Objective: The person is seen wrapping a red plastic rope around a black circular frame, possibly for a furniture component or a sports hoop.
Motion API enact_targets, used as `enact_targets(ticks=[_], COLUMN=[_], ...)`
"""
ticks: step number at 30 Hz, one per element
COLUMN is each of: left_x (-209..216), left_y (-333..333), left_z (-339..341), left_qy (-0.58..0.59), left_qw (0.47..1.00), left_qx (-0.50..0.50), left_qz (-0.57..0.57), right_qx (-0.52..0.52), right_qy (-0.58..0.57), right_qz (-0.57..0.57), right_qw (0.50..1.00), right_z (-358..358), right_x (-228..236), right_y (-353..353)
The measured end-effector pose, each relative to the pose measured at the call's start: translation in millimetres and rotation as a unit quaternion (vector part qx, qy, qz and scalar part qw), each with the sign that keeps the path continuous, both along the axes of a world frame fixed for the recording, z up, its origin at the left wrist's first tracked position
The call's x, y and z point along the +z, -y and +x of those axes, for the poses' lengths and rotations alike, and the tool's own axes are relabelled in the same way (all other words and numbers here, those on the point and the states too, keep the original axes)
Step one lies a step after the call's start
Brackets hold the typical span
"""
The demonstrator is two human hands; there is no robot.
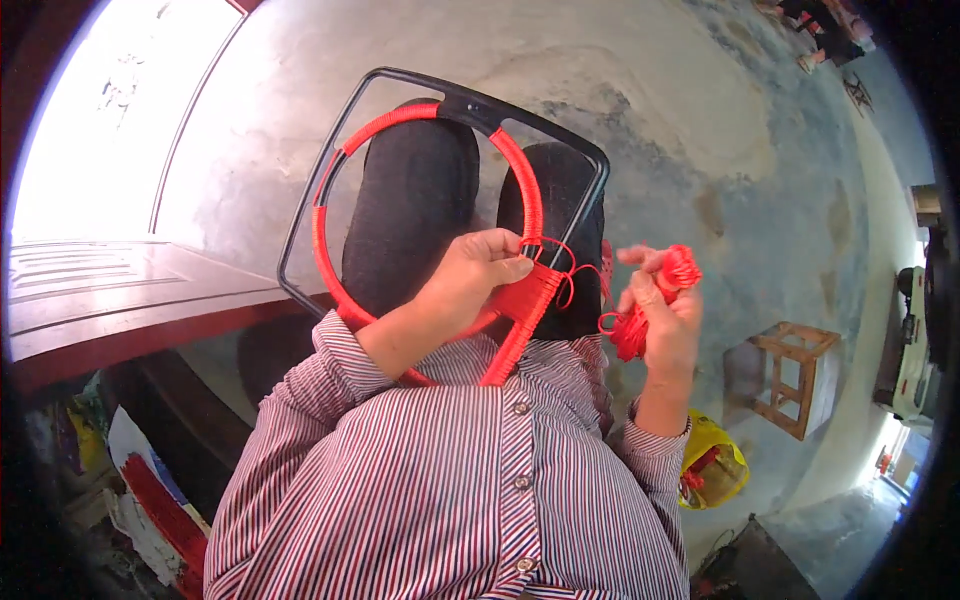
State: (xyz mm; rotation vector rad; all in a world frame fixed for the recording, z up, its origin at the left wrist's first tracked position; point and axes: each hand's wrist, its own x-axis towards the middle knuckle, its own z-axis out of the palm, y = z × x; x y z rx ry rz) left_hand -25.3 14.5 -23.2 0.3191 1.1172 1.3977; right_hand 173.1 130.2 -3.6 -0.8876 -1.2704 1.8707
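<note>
Across my thighs lies a black metal frame [470, 106] with a ring inside it. Red cord wrapping [530, 185] covers much of the ring, while short black stretches show bare. My left hand [462, 280] is closed at the ring's right side, thumb and fingers pinching red cord just above a tightly wound red section [530, 300]. To the right, my right hand [665, 325] is closed around a bundle of red cord [682, 266], part of which sticks out above and below the fingers. Thin loose loops of cord hang between the two hands.
A reddish-brown wooden table [150, 325] stands at the left. On the right are a wooden stool [800, 365] and a yellow bag [718, 455] with red stuff in it. Another person's legs [830, 40] show at the far upper right.
</note>
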Motion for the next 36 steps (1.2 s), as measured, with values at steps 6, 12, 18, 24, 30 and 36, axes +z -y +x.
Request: enact_targets(ticks=[6,12,18,24,30,36], left_x=[-0.7,-7.3,-9.6,-10.7,14.0,15.0], left_y=[2.0,-2.9,-0.2,-0.1,-6.8,-9.9], left_z=[-0.3,0.9,7.0,11.5,0.5,3.3], left_qy=[0.01,-0.014,-0.368,-0.447,-0.036,0.104], left_qw=[1.0,1.0,0.93,0.893,0.991,0.991], left_qx=[0.0,-0.001,-0.011,0.043,0.074,0.05], left_qz=[-0.002,-0.019,0.005,0.0,-0.105,-0.074], right_qx=[0.161,0.025,0.169,0.436,0.134,0.122], right_qy=[0.078,-0.012,-0.03,-0.015,0.419,0.324], right_qz=[-0.043,-0.114,-0.136,0.183,0.532,0.484], right_qw=[0.983,0.993,0.976,0.881,0.723,0.804], right_z=[-24.8,-0.7,-23.2,-12.3,-19.1,-52.6], right_x=[-13.0,-6.3,25.0,54.8,6.6,-10.4], right_y=[21.2,-0.9,42.6,27.2,1.1,-0.6])
